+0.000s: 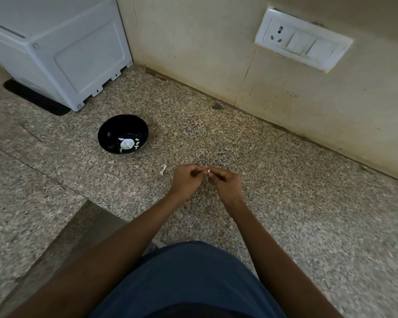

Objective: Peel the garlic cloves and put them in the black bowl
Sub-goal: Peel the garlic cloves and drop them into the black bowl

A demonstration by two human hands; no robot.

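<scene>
Speckled granite forms the tabletop (285, 203), which runs back to a cream tiled wall (193, 42). At far left a white appliance (62, 49) stands on the stone, with a dark mat (35, 99) showing under its near edge. Just in front of it and a little to the right sits the black bowl (108, 131), upright, holding a white garlic head (126, 143) with several pale cloves scattered round it. Further right, between bowl and hands, a scrap of papery peel (163, 169) lies on the stone. Next comes the left hand (186, 180), its fingers curled inward, thumb and fingertips meeting those of the right hand (226, 182). Together they pinch a small white garlic clove (208, 171), held just above the tabletop and well apart from the bowl. How much skin remains on it is too small to tell. On the wall at upper right is a white socket and switch plate (302, 39).
</scene>
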